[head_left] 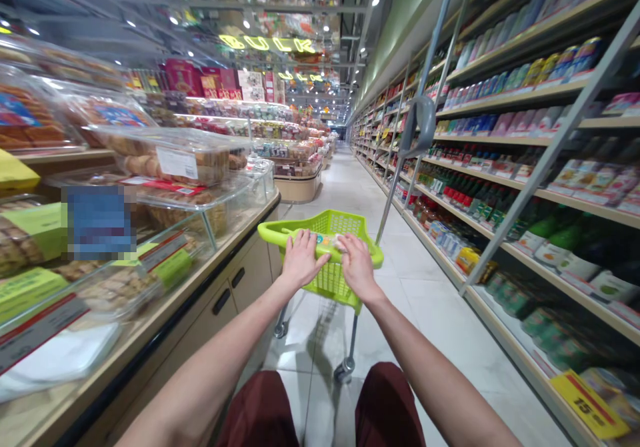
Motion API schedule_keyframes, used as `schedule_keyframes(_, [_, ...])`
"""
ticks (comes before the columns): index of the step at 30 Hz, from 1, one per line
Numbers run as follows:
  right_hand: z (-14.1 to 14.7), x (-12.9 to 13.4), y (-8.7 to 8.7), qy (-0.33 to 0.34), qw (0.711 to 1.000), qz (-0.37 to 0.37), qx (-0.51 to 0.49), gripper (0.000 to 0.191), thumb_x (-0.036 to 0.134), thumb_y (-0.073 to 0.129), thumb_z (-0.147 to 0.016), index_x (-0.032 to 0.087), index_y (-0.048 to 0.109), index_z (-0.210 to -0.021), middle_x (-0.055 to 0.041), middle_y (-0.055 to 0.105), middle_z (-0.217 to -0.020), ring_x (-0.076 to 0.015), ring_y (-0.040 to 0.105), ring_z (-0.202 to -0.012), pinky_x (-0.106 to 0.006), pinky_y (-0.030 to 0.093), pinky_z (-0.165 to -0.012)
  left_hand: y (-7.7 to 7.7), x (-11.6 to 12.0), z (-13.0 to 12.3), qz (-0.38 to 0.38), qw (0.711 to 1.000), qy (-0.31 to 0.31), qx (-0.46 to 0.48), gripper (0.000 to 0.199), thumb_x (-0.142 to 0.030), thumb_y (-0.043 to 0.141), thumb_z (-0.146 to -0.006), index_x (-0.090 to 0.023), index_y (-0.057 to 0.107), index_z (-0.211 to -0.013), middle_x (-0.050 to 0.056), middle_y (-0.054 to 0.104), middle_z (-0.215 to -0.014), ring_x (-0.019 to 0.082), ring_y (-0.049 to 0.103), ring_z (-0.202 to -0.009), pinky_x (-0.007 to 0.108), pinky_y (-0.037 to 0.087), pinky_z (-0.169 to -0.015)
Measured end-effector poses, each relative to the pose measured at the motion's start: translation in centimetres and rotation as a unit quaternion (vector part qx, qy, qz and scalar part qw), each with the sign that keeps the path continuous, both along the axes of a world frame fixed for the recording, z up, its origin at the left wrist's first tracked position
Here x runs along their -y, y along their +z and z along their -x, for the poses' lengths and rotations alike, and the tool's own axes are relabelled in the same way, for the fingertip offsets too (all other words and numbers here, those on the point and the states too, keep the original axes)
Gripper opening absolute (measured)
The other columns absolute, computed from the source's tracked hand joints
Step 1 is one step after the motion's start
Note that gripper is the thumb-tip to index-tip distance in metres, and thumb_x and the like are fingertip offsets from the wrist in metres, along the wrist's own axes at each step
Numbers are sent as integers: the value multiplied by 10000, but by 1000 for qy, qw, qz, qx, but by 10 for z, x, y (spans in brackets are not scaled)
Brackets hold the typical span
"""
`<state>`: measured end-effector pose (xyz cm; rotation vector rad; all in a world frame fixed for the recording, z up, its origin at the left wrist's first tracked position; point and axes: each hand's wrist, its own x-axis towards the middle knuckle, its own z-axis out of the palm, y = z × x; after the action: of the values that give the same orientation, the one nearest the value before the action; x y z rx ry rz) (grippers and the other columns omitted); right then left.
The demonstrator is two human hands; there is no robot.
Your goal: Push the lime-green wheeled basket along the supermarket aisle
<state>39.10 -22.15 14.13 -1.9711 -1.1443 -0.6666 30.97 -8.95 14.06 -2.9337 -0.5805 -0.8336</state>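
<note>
The lime-green plastic mesh basket [330, 293], on small wheels on the white tiled floor [310, 340], could clip the clear-plastic bakery display case [210, 223] or the pale wooden shelf [550, 197] of bottles if steered sideways. Both grips are closed: the left hand [301, 259] and right hand [358, 267] curl over the basket's near rim, with a small pale packet [325, 239] between them.

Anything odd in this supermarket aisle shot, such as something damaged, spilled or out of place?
A blue pixelated patch sits over the clear bakery display case on the left; it looks like digital masking, not a real object. The lime-green wheeled basket under the left hand and right hand looks undamaged.
</note>
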Motion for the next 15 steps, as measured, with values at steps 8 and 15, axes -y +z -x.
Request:
schedule_keyframes(8, [-20, 20, -5, -44, 994, 66, 73, 384, 64, 417, -712, 205, 587, -1026, -72, 494, -1184, -226, 397, -1102, -405, 322, -926, -1, -24, 19, 10, 999, -50, 1, 545, -380, 454, -752, -208, 355, -1259, 81, 344, -1351, 254, 247, -1263, 483, 182, -1019])
schedule_keyframes(15, [-23, 9, -9, -68, 996, 10, 48, 478, 26, 348, -682, 157, 534, -1102, -92, 483, -1180, -214, 387, -1132, -426, 301, -978, -8, -13, 14, 24, 995, -87, 43, 559, -362, 499, -720, -188, 380, -1238, 113, 373, -1329, 274, 272, -1249, 506, 174, -1015])
